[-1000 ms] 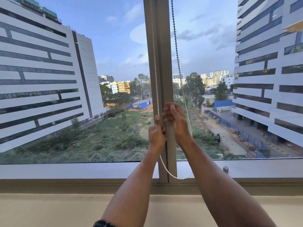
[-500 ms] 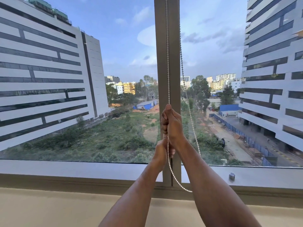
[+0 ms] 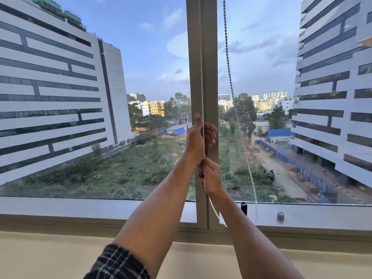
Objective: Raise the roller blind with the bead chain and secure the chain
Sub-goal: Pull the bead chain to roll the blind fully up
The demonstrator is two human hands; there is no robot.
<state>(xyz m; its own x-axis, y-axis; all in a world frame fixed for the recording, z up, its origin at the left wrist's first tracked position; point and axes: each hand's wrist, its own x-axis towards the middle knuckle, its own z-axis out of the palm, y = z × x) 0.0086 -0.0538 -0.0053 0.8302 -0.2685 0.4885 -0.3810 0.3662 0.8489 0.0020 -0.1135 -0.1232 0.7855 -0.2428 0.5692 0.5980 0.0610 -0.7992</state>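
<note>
Gripping the bead chain (image 3: 202,77) before the mullion (image 3: 209,57): left hand (image 3: 196,135) closed high; right hand (image 3: 211,178) closed just below.

Window mullion (image 3: 203,77), centre frame, vertical; bead chain (image 3: 202,57) runs down its face, second strand hanging right. Left hand (image 3: 198,135) grips the chain higher, right hand (image 3: 211,178) directly below it, touching. Checked sleeve (image 3: 118,264), bottom edge.

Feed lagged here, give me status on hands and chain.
Left hand up high, shut on chain. Right hand below it, shut on the same strand. Chain's other strand hangs free at right. Small knob on the window frame, untouched.
</note>
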